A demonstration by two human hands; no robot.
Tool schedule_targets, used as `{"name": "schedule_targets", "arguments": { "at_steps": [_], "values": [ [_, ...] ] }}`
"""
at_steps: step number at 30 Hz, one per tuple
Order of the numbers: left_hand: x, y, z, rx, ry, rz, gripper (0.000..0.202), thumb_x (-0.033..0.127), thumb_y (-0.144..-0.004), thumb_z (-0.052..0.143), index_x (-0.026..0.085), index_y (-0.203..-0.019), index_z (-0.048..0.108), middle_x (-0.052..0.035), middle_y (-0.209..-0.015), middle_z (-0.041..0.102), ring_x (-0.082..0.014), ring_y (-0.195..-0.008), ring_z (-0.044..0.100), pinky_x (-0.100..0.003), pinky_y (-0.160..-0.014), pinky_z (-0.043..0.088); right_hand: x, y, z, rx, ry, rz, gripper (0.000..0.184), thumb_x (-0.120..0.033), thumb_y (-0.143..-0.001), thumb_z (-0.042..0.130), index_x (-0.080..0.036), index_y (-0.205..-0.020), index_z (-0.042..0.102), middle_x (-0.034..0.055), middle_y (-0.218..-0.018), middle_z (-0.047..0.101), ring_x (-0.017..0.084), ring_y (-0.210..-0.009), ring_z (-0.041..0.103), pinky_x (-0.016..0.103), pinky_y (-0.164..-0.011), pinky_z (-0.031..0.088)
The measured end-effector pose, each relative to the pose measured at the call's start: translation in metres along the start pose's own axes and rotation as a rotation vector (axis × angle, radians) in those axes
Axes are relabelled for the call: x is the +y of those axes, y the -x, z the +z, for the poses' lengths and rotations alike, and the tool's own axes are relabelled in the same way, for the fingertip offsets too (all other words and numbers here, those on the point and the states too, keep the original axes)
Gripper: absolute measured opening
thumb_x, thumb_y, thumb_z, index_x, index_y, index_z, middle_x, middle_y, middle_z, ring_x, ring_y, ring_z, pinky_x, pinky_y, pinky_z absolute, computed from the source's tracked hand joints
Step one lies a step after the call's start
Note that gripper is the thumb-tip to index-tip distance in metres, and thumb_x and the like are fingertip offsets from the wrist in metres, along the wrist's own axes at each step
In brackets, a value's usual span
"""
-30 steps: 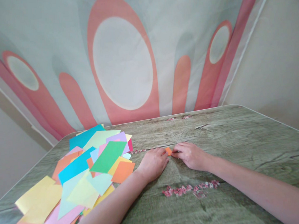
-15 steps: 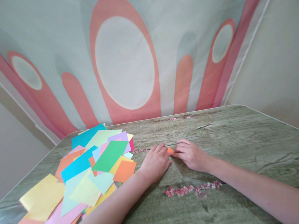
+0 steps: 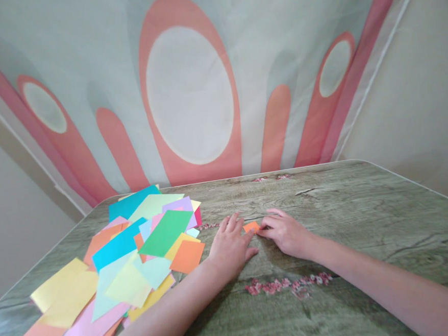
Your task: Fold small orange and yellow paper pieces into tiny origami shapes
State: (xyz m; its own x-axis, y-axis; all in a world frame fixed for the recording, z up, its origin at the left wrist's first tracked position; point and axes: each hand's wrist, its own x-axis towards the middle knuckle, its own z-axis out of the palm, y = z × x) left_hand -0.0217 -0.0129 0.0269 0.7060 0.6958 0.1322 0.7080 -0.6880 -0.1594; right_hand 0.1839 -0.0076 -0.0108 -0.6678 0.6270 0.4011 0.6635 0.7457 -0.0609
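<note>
Pinching the right edge of the small orange paper (image 3: pixel 250 227), the right hand (image 3: pixel 288 235) is low at the worktop (image 3: pixel 357 215). The left hand (image 3: pixel 229 247) has its grip spread, and one finger seems to touch the same paper. This paper is situated between both hands. Farther left lies a loose pile of coloured sheets (image 3: pixel 167 233), partly hidden by the left forearm (image 3: pixel 180 306).

The table (image 3: pixel 365 219) spans the lower frame; the backdrop (image 3: pixel 190 96) stands behind it, across the upper frame. Overlapping paper sheets (image 3: pixel 134 279) lie on the table, lower left. Right of these, below centre, a small paper piece (image 3: pixel 251 227) sits between left hand (image 3: pixel 230 245) and right hand (image 3: pixel 286 235).
</note>
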Motion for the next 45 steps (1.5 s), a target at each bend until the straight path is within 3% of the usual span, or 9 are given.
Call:
{"name": "schedule_targets", "arguments": {
  "at_steps": [11, 23, 29, 37, 45],
  "values": [
    [-0.004, 0.002, -0.01, -0.09, 0.027, 0.016, 0.04, 0.049, -0.085, 0.04, 0.025, -0.114, 0.053, -0.0098, -0.112, 0.054, -0.0295, -0.123, 0.032, -0.046, -0.096, 0.027, 0.001, -0.003, -0.004, -0.089, 0.017, -0.006, 0.023, -0.02, -0.087, 0.045, -0.022, -0.098, 0.065, 0.0054, -0.089, 0.06, 0.017, -0.087, 0.051, 0.035, -0.086, 0.034],
    [-0.006, 0.005, -0.013, -0.095, 0.055, 0.046, 0.039, 0.047, -0.086, 0.037, 0.023, -0.114, 0.051, -0.0098, -0.114, 0.052, -0.0283, -0.118, 0.036, -0.044, -0.093, 0.032, -0.003, -0.002, -0.014, -0.191, 0.035, 0.038, 0.025, -0.02, -0.087, 0.044, -0.024, -0.104, 0.062, 0.0054, -0.095, 0.06, 0.019, -0.089, 0.051, 0.034, -0.08, 0.035],
    [-0.013, 0.006, -0.011, -0.086, 0.061, 0.058, 0.036, 0.046, -0.086, 0.039, 0.024, -0.11, 0.053, -0.0079, -0.113, 0.054, -0.0264, -0.115, 0.04, -0.041, -0.092, 0.033, -0.004, -0.003, -0.012, -0.151, 0.022, 0.043, 0.024, -0.02, -0.087, 0.044, -0.024, -0.1, 0.064, 0.0052, -0.094, 0.06, 0.019, -0.089, 0.052, 0.034, -0.079, 0.036],
    [-0.007, 0.001, -0.008, -0.064, 0.0, 0.019, 0.032, 0.042, -0.085, 0.044, 0.02, -0.106, 0.055, -0.0092, -0.109, 0.056, -0.0264, -0.115, 0.04, -0.041, -0.092, 0.032, -0.01, 0.0, 0.005, 0.04, 0.022, 0.035, 0.025, -0.018, -0.089, 0.04, -0.016, -0.095, 0.064, 0.0085, -0.093, 0.06, 0.019, -0.092, 0.05, 0.034, -0.081, 0.04],
    [-0.016, -0.002, 0.006, 0.016, 0.0, 0.028, 0.034, 0.041, -0.088, 0.039, 0.023, -0.114, 0.05, -0.0089, -0.113, 0.053, -0.0248, -0.117, 0.038, -0.04, -0.093, 0.031, -0.013, -0.003, -0.001, -0.048, 0.019, 0.073, 0.029, -0.02, -0.09, 0.039, -0.017, -0.111, 0.058, 0.0092, -0.092, 0.058, 0.021, -0.091, 0.047, 0.035, -0.081, 0.038]
  ]
}}
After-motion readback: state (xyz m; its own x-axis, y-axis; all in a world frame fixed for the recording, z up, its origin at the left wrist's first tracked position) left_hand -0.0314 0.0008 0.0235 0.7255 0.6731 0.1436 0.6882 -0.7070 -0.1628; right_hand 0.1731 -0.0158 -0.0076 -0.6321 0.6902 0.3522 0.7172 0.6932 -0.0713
